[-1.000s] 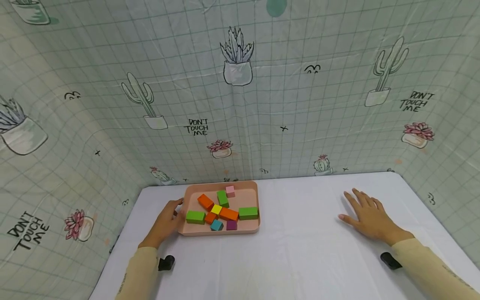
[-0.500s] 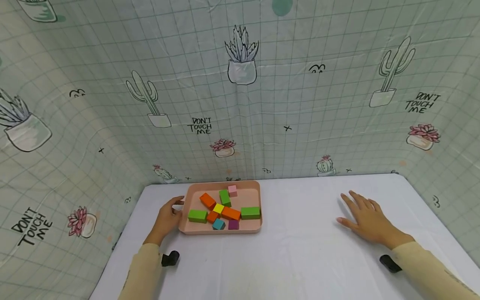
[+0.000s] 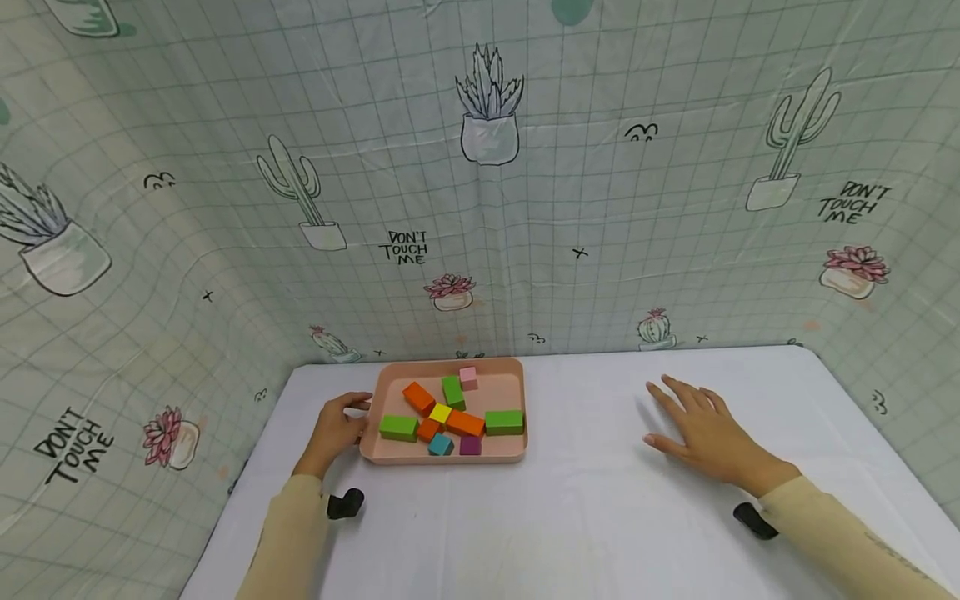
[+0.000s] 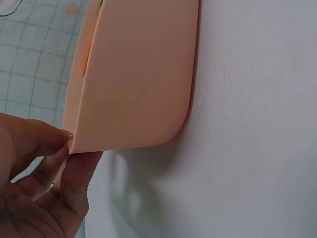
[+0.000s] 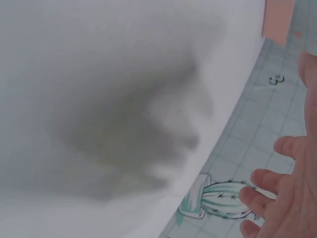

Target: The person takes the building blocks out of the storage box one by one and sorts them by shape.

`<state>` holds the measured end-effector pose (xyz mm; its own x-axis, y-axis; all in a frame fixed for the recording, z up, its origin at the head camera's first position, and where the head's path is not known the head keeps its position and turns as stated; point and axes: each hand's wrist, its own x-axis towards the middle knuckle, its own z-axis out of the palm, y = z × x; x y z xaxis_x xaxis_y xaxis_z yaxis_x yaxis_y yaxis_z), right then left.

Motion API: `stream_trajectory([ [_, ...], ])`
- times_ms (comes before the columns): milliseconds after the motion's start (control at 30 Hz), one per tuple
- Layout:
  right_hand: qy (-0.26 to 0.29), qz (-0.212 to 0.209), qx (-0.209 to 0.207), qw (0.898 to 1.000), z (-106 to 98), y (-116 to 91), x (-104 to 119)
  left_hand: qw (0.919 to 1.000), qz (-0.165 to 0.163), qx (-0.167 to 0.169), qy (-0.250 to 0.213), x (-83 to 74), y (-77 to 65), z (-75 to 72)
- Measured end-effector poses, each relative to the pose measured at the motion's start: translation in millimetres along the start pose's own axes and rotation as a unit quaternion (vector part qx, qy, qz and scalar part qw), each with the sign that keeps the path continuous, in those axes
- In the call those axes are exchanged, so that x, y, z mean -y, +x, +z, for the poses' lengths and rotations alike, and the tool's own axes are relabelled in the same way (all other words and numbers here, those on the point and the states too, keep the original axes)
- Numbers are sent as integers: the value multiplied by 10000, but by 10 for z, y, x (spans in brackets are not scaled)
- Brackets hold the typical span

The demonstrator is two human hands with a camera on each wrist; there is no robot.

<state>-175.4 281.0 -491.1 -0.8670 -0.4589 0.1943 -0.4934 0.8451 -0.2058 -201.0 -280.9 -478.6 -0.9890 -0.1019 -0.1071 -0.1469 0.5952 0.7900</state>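
A shallow pink tray lies on the table at the left, holding several coloured blocks. Its left end is pinched between the thumb and fingers of my left hand. Close up in the left wrist view, the fingers of the left hand meet at the tray's rim. Among the blocks are a yellow cube, a long orange block, a green block and a purple cube. My right hand hovers over the table to the right, fingers spread and holding nothing.
The white table meets a fabric backdrop printed with cacti along its back and sides. Small black devices sit at each wrist, the left one and the right one.
My right hand has moved left, toward the tray. The left hand stays at the tray's left end. The whole scene has shifted slightly with the head camera.
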Motion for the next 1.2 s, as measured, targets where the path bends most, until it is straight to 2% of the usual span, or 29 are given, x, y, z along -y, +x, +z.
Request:
stream_trajectory([
  [567, -107, -547, -171, 9983, 41, 212, 369, 9994, -326, -72, 57, -57, 14, 7],
  [700, -192, -673, -191, 9974, 81, 252, 424, 9994, -331, -78, 72, -65, 2, 6],
  [900, -302, -1057, -460, 9929, 147, 316, 504, 9993, -343, -112, 125, -63, -7, 15],
  [1200, -265, -1180, -395, 9919, 190, 423, 604, 9987, -389, -198, 244, -65, -9, 30],
])
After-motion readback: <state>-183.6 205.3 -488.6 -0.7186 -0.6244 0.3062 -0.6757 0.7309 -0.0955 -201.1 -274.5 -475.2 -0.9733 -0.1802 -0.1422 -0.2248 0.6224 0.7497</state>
